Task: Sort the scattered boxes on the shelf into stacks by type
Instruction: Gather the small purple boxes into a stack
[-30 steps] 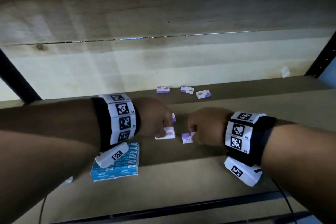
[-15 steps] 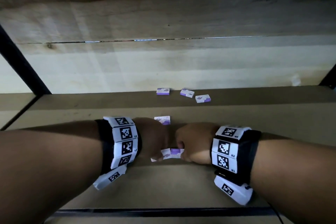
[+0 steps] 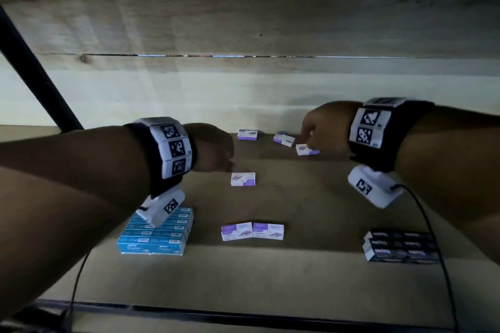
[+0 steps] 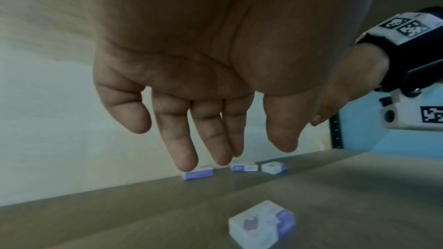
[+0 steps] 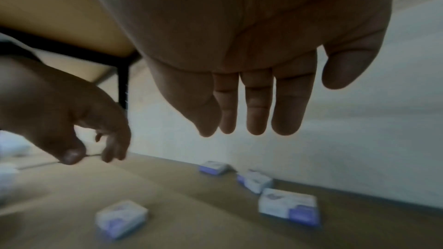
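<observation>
Above the shelf [image 3: 270,278], both hands, left [image 4: 191,86] and right [image 5: 251,63], hang loose-fingered and empty; purple boxes [image 3: 243,179] beneath look blurred, print unreadable.

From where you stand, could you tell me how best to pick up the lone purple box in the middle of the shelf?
The lone purple box lies flat with clear shelf around it. Probably pinch its two long edges from above with the left hand, open beside it.
</observation>
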